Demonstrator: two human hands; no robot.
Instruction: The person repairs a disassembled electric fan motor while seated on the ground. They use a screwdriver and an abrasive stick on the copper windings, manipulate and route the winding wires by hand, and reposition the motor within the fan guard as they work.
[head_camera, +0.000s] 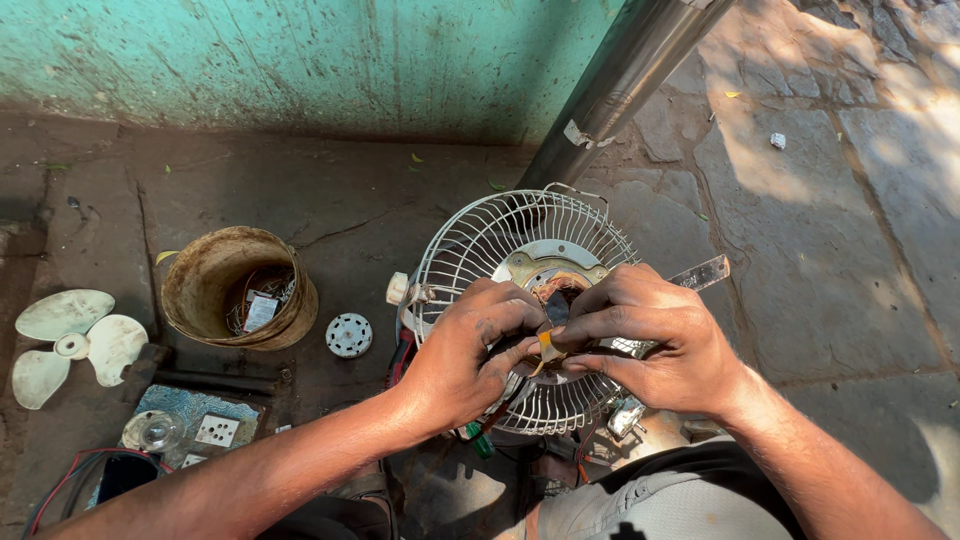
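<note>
At frame centre, the left hand (462, 362) and right hand (655, 338) have their fingers (585, 322) pinched together on a yellow wire piece (546, 346) over the fan guard (480, 245).

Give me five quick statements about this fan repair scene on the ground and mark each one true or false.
1. Both hands pinch a small yellow piece over the middle of the white wire fan guard. True.
2. The detached fan blade lies right of the guard. False: it lies far left, on the ground.
3. The rusty round container holds small parts. True.
4. The left hand rests on the ground. False: it meets the right hand above the guard.
5. A metal pole leans behind the guard. True.
</note>
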